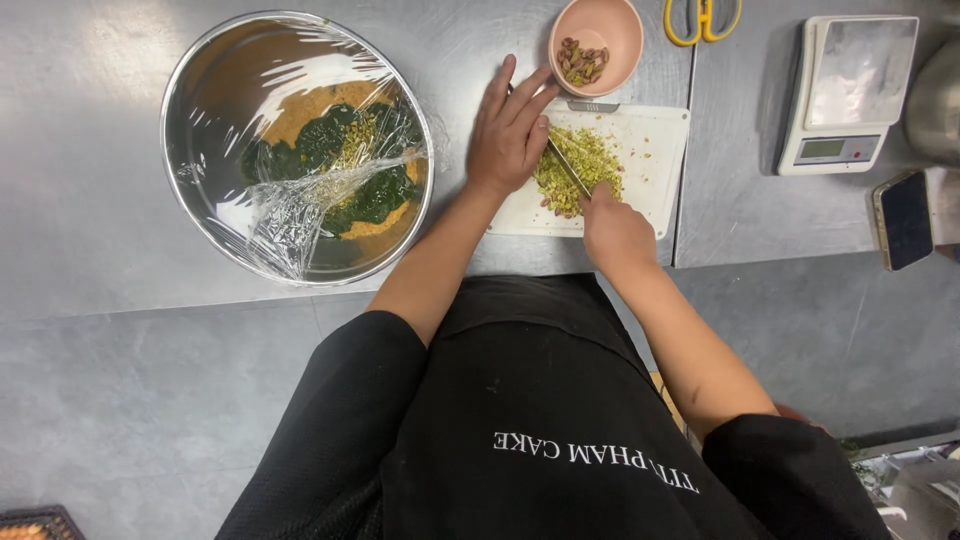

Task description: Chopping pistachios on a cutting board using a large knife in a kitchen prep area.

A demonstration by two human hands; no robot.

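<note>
A white cutting board (655, 150) lies on the steel counter with a pile of chopped green pistachios (592, 160) on it. My right hand (615, 232) grips the handle of a knife (567, 163), whose blade crosses the pile. My left hand (510, 130) rests flat, fingers spread, on the far end of the blade. Just beyond the board stands a pink bowl (610, 22) holding a few whole pistachios (582, 62).
A large steel bowl (200, 110) covered with cling film, with a dark green and tan mixture inside, sits at the left. Yellow scissors (703, 18), a white kitchen scale (848, 90), a phone (903, 218) and a metal pot (940, 95) are at the right.
</note>
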